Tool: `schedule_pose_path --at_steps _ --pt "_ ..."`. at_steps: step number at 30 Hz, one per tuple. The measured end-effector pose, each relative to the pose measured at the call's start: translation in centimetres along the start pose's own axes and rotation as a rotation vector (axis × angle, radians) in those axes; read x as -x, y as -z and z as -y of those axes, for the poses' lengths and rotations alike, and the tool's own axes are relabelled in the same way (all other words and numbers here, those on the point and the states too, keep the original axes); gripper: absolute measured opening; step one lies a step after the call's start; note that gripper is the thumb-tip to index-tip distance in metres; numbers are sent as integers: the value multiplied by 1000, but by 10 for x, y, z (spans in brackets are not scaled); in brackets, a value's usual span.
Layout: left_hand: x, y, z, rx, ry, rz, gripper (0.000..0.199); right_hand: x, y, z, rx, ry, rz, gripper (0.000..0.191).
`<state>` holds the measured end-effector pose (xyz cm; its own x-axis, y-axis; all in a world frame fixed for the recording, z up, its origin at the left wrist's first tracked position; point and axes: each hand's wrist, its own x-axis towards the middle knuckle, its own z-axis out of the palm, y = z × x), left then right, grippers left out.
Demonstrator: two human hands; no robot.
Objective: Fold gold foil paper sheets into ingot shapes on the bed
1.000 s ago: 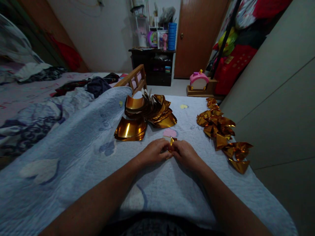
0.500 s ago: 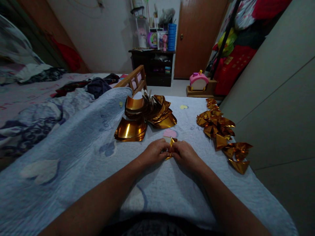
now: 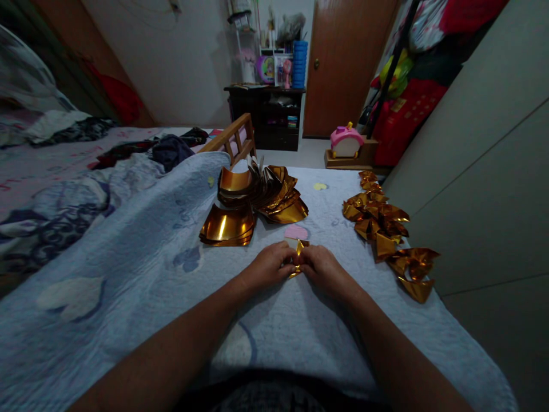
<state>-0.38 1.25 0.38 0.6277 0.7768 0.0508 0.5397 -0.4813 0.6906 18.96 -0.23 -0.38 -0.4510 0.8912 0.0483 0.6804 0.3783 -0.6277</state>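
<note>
Between my hands, low over the bed, is a small sheet of gold foil paper (image 3: 299, 247), partly folded. My left hand (image 3: 273, 264) pinches its left side, and my right hand (image 3: 319, 266) pinches its right side, fingertips close together. The fingers cover most of the sheet. Beyond them lie curved stacks of gold foil paper (image 3: 229, 226), with more sheets fanned out (image 3: 285, 200) on the right. Along the right edge of the bed runs a row of folded gold foil pieces (image 3: 386, 247).
A light blue quilt (image 3: 171, 320) covers the bed, with a wooden rail (image 3: 231, 137) at its far end. Crumpled clothes and bedding (image 3: 171, 151) lie at the left. A pale cabinet (image 3: 493, 171) borders the right side. A pink toy case (image 3: 346, 142) stands beyond the bed.
Both hands stay in nearly the same place, still pinching the foil paper. Only a slight shift of the fingers shows.
</note>
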Motion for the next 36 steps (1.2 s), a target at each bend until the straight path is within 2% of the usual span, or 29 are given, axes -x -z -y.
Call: schedule_pose_path --at_steps 7,12,17,23,29,36 --pt "-1 1 -1 13 8 -1 4 0 -1 -3 60 77 -30 14" --pt "-1 0 -1 7 15 1 1 3 -1 -5 11 156 -69 18" --pt "-1 1 -1 5 1 9 2 6 0 -3 -7 134 -82 16" --pt "-1 2 -2 1 18 11 4 12 3 0 97 73 -169 1" --pt "0 1 -1 2 15 6 2 14 -1 0 261 -32 -213 20" --pt "0 1 0 -22 13 -2 3 14 -3 0 256 -51 -199 36"
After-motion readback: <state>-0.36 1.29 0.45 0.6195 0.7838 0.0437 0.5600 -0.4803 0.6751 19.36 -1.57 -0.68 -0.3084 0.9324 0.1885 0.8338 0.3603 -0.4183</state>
